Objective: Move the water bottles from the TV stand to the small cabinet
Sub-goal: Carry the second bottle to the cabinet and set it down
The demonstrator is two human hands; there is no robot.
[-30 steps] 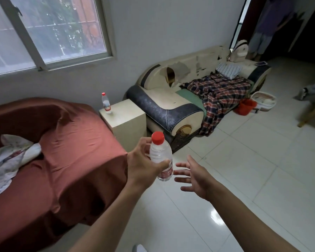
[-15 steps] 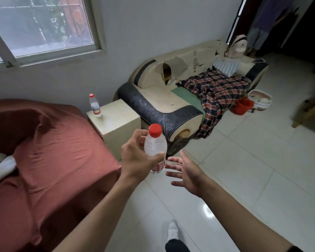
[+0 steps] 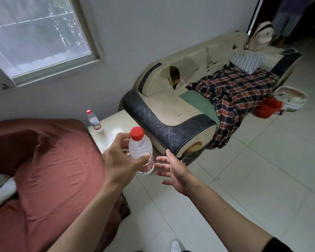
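**A:** ok so what's the risk here? The left hand [image 3: 120, 160] has its fingers wrapped round the middle of the bottle [image 3: 141, 151], red cap up and leaning a little. Looks like a decent hold to me.

**B:** Hold's fine I reckon. I'd worry more about the landing. There's already a second bottle [image 3: 94, 120] standing at the back corner of the small cabinet [image 3: 116, 124], so a sloppy set-down too close could knock it over. The bed [image 3: 49, 171] and the sofa [image 3: 171, 124] box the cabinet in on both sides too, easy to clip one with an elbow.

**A:** and the right hand [image 3: 173, 171]?

**B:** Empty, fingers spread, palm turned toward the bottle, just beside its lower end but not touching. The bottle's in the air in front of the cabinet, not over its top yet as far as I can tell. The other bottle is well beyond both hands.
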